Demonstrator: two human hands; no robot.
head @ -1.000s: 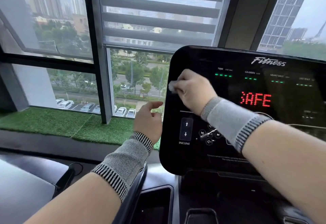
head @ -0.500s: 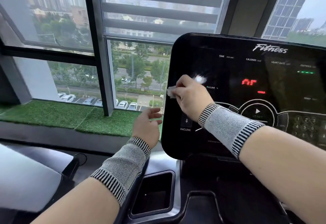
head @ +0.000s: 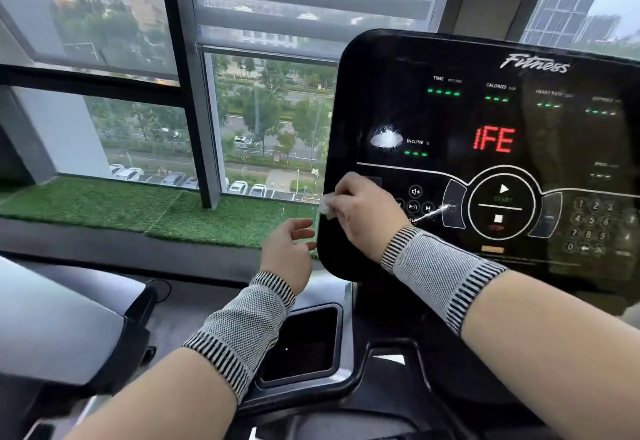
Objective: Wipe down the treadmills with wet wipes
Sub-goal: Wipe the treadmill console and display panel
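The black treadmill console (head: 450,121) fills the right half of the head view, with green indicator lights, red letters and a round start/stop dial. My right hand (head: 363,212) grips a small white wet wipe (head: 326,204) and presses it against the console's lower left part, beside the media buttons. A white foamy smear (head: 386,138) sits on the panel above my hand, next to the incline label. My left hand (head: 289,252) hovers just off the console's left edge with relaxed, slightly spread fingers and holds nothing.
A black cup holder recess (head: 304,346) lies below the console. A neighbouring grey machine (head: 62,322) stands at the lower left. Behind are large windows with a dark frame post (head: 194,93) and a strip of green artificial turf (head: 138,207) on the sill.
My right hand with the wipe has moved down the console's left side, from beside the upper display to the button area. The foamy smear is now uncovered above it. My left hand has barely shifted.
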